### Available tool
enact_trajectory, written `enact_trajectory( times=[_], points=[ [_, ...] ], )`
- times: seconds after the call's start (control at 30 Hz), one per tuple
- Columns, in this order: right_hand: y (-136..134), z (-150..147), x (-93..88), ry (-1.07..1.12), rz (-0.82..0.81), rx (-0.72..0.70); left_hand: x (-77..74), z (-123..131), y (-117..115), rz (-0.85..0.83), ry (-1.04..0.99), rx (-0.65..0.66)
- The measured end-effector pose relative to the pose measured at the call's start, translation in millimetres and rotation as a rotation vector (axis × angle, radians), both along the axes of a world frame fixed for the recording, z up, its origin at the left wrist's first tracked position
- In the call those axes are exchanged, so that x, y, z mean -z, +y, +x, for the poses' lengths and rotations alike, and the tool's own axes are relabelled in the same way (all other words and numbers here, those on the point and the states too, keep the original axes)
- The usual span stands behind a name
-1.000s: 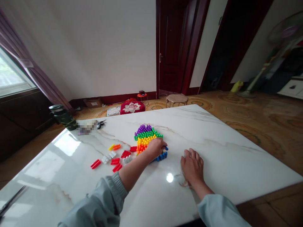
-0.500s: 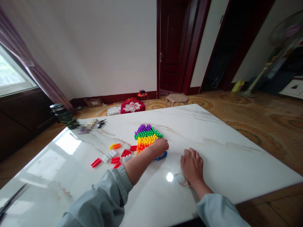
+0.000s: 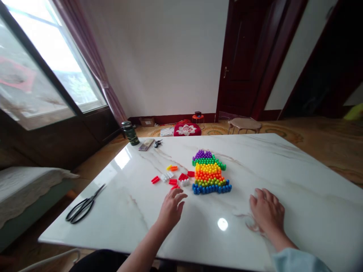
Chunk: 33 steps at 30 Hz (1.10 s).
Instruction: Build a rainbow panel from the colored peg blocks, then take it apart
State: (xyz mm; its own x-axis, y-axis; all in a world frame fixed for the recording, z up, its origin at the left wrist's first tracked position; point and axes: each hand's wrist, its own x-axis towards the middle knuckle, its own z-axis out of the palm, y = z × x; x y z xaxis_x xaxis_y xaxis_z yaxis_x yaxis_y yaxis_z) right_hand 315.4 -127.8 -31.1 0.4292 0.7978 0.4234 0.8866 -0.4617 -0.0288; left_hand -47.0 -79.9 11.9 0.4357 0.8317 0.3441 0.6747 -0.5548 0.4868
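A rainbow block of plastic pegs (image 3: 209,172) stands on the white marble table (image 3: 283,162), with purple, green, yellow, orange and blue rows. My left hand (image 3: 171,209) hovers open just in front of the loose red, white, orange and yellow pegs (image 3: 172,178) scattered left of the block, holding nothing. Resting flat on the tabletop to the right of the block, my right hand (image 3: 266,212) has its fingers spread and is empty.
Black scissors (image 3: 82,207) lie near the table's left front edge. At the far left corner are a dark camouflage bottle (image 3: 130,133), a phone (image 3: 146,144) and keys (image 3: 157,143). A stool (image 3: 245,124) and red cushion (image 3: 185,129) sit on the floor beyond.
My left hand has left the peg block and drawn back toward me, open. The view has swung left, showing the window and scissors. My right hand stays flat on the table.
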Motion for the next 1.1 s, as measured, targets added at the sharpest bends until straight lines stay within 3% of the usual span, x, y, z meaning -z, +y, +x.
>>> enact_trajectory(
  times=[0.13, 0.23, 0.33, 0.4, 0.47, 0.57, 0.7, 0.83, 0.97, 1.1],
  points=[
    [4, 11, 12.5, -0.003, 0.010, -0.021, 24.7, -53, -3, -0.008, 0.041, -0.348],
    [4, 24, 21.8, 0.028, 0.033, -0.045, 32.1, -65, 8, -0.052, 0.113, -0.551],
    [1, 32, 24.8, 0.096, 0.081, -0.109, 35.2, -61, 17, -0.097, 0.198, -0.627],
    [0, 24, 17.4, 0.156, 0.185, -0.167, 36.7, -56, 19, -0.117, 0.243, -0.622],
    [1, -3, 1.1, 0.225, 0.353, -0.262, 38.4, -53, 19, -0.122, 0.270, -0.616],
    [10, -74, -32.5, 0.358, 0.454, -0.592, 41.5, -52, 18, -0.105, 0.282, -0.625],
    [41, -172, -70.3, 0.326, 0.246, -0.891, 45.1, -53, 19, -0.089, 0.289, -0.640],
    [77, -217, -80.8, 0.150, -0.018, -0.831, 45.7, -53, 20, -0.088, 0.301, -0.643],
    [99, -224, -71.8, 0.051, -0.196, -0.771, 44.1, -52, 20, -0.089, 0.301, -0.644],
    [105, -225, -69.7, 0.048, -0.220, -0.797, 41.7, -51, 19, -0.098, 0.293, -0.643]
  ],
)
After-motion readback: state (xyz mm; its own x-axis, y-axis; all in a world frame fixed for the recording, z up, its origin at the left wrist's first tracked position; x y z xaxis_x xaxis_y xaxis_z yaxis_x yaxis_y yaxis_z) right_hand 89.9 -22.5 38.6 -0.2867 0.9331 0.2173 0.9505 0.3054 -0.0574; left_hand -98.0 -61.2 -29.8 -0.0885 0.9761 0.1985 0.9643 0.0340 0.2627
